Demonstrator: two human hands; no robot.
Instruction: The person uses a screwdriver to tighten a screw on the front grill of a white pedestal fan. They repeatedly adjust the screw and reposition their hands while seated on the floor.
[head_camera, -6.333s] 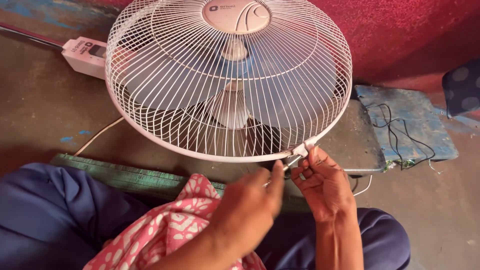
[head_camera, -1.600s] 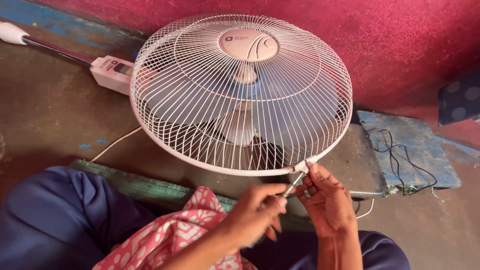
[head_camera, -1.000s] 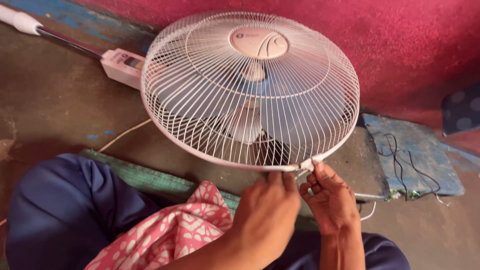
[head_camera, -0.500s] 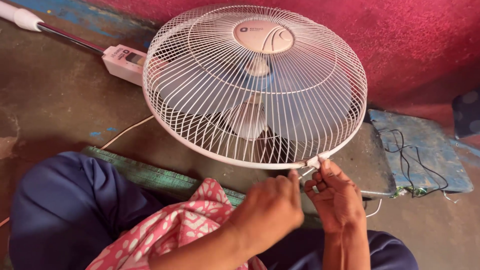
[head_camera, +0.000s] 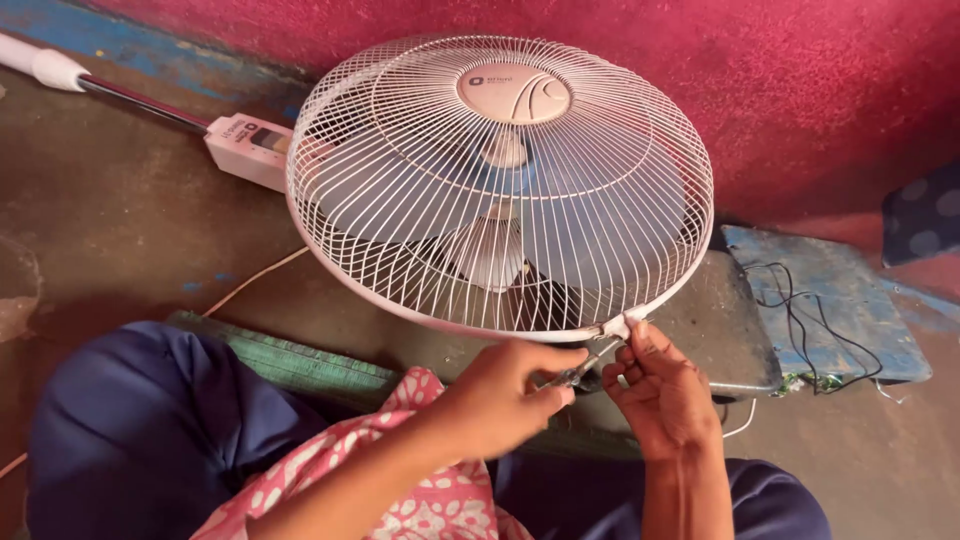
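A person seated on the floor is steadying a white wire-grille pedestal fan (head_camera: 500, 190), lying tilted with its round guard facing up, so that the small clip on the near rim (head_camera: 622, 325) is sitting within easy reach of both hands. The left hand (head_camera: 505, 395) is curling closed around a slim metal tool (head_camera: 580, 368), apparently small pliers, its tip pointing towards the clip. The right hand (head_camera: 660, 390) is pinching its fingertips together just below the clip, bracing the rim; whether it is gripping anything small cannot be told. The fan's white control box and pole (head_camera: 245, 145) are stretching away to the upper left across the worn concrete floor (head_camera: 120, 230). A pink patterned cloth (head_camera: 430, 500) is draping the lap, a green woven mat (head_camera: 290, 360) is lying under the guard, and a blue board with loose black wires (head_camera: 820, 310) is resting near the crimson wall (head_camera: 800, 100), well clear of the hands.
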